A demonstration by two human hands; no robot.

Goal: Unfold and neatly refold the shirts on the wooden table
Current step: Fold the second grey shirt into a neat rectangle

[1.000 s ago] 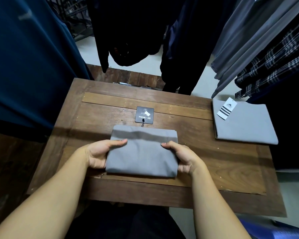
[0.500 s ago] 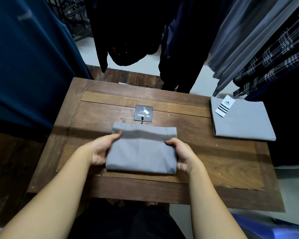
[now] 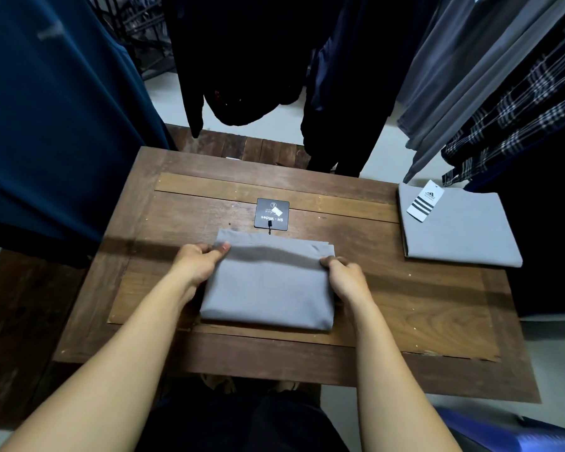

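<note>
A folded grey shirt (image 3: pixel 269 287) lies in the middle of the wooden table (image 3: pixel 421 308), with a black hang tag (image 3: pixel 272 213) on a cord just beyond its far edge. My left hand (image 3: pixel 200 263) pinches the shirt's far left corner, thumb on top. Near the far right corner, my right hand (image 3: pixel 345 275) grips the shirt's right edge with curled fingers. A second folded grey shirt (image 3: pixel 460 233) with a white striped tag (image 3: pixel 425 200) sits at the table's right end.
Hanging clothes ring the table: a dark blue garment (image 3: pixel 53 119) on the left, black ones (image 3: pixel 242 60) at the back, grey and plaid shirts (image 3: pixel 509 93) on the right. A blue object (image 3: pixel 516 435) shows at the lower right corner.
Both hands have slid forward along the shirt's sides, from its middle to its far corners. My left thumb now lies on top of the cloth. The shirt stays in place.
</note>
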